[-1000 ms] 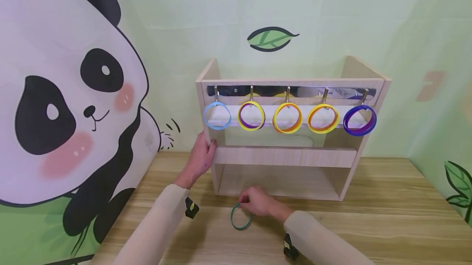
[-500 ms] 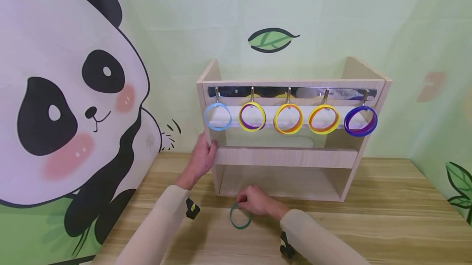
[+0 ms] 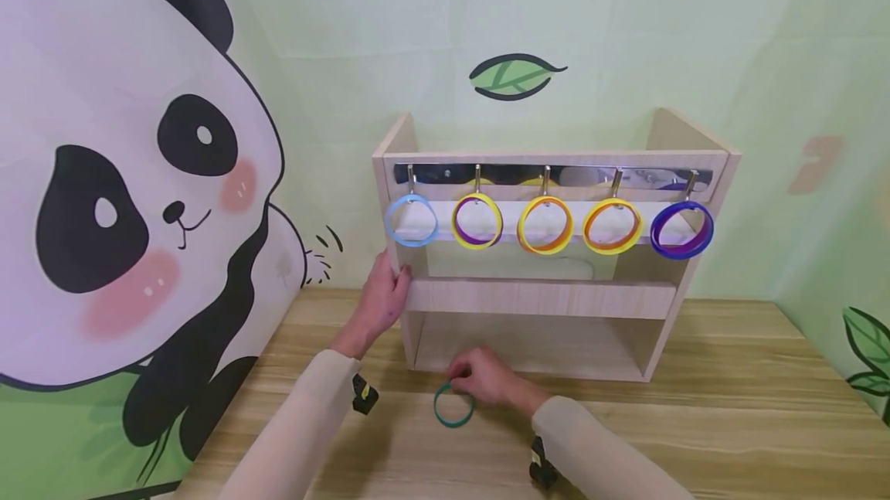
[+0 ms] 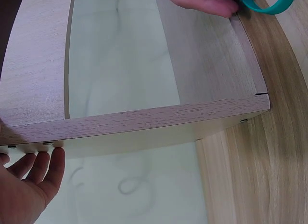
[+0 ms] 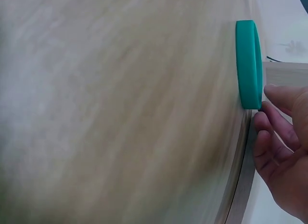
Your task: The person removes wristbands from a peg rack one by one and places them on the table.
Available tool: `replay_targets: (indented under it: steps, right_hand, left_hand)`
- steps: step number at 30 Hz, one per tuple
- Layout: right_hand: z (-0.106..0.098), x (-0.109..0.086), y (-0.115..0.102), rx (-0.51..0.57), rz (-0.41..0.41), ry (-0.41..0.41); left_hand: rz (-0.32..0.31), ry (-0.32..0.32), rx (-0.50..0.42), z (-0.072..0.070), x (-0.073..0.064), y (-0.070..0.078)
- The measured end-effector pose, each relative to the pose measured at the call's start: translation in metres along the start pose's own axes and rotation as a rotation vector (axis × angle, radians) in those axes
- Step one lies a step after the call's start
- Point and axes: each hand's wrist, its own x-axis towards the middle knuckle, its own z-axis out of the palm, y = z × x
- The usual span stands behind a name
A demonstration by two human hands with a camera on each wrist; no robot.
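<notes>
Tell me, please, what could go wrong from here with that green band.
The green band might slip, as the right hand pinches it only at one edge. Lifting it could jostle the hanging bands on their hooks. The rack might shift if the left hand loosens its grip.

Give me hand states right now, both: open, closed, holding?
Left hand: closed, gripping the left side panel of the wooden rack.
Right hand: closed, pinching the teal wristband.

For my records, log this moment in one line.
left hand: holds rack | right hand: pinches green band | hooks: bands on all five
</notes>
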Motion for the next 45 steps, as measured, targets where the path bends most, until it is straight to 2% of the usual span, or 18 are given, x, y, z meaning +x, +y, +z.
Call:
replay_targets:
  steps: [5, 12, 22, 29, 35, 45]
  right_hand:
    - [-0.007, -0.004, -0.004, 0.046, 0.011, 0.005]
    - [-0.021, -0.008, -0.018, 0.079, -0.005, 0.014]
    - [-0.045, -0.014, -0.047, 0.067, -0.113, 0.122]
    - [-0.065, -0.021, -0.074, 0.072, -0.137, 0.177]
    - [-0.086, -0.02, -0.097, 0.081, -0.187, 0.261]
    - [-0.128, -0.011, -0.129, 0.033, -0.258, 0.464]
  left_hand:
    - [-0.022, -0.006, -0.001, 0.0, 0.0, 0.001]
    - [-0.003, 0.005, -0.01, 0.001, 0.0, 0.001]
    - [0.005, -0.005, -0.015, 0.001, 0.001, 0.001]
    - [-0.005, -0.007, -0.014, 0.001, 0.0, 0.002]
    - [-0.018, 0.002, 0.009, 0.0, -0.001, 0.001]
    - [-0.012, -0.003, 0.017, -0.001, -0.002, 0.002]
